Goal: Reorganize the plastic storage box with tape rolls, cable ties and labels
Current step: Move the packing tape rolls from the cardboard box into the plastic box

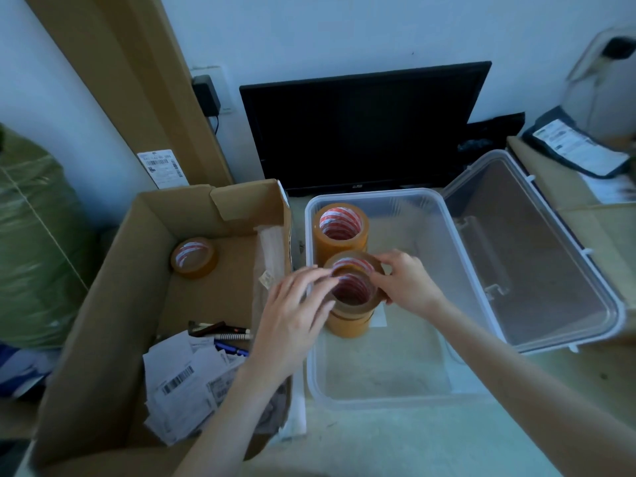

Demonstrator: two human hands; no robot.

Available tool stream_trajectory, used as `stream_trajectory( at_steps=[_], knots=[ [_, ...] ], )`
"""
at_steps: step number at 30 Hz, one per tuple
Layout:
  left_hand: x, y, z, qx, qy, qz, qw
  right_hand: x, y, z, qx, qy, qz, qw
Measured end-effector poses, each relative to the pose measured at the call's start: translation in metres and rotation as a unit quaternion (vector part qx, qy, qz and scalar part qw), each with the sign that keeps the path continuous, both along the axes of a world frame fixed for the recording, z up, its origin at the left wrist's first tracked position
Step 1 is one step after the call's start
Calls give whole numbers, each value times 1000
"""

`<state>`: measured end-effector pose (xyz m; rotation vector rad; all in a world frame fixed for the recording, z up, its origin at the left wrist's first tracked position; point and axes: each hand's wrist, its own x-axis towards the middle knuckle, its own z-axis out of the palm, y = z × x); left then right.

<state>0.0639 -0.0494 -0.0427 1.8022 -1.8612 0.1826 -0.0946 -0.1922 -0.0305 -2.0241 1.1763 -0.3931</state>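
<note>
A pale table (395, 438) is carrying the clear storage box (430, 228), lid off at right. Both hands, left hand (292, 318) and right hand (406, 284), fingers closed around a tape roll (354, 287), are seating it on the near stack, apparently to align it; another roll (194, 258) is waiting in the cardboard carton (103, 304) at left.

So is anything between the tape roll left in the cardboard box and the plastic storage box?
Only walls: the tape roll lies inside the cardboard box, whose right wall and the storage box rim stand between. Both hands are busy on the tape stack.
</note>
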Motion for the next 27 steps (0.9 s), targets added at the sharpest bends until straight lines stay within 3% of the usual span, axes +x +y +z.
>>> stream_trajectory(
  at_steps=[5,12,17,20,25,27],
  knots=[
    [5,4,4,-10,68,62,996,11,-8,-18,74,27,-19,997],
    [9,8,-6,-10,65,76,995,15,-10,-23,107,35,-21,993],
    [8,7,-11,6,71,75,995,11,-12,-20,52,28,-32,998],
    [13,5,-9,5,66,80,995,5,-17,-10,-13,-13,-36,999],
    [48,-4,-14,3,106,104,989,12,-13,13,-16,-116,-9,993],
    [78,-11,-23,33,81,157,984,23,-10,19,-11,-141,2,990]
  ],
)
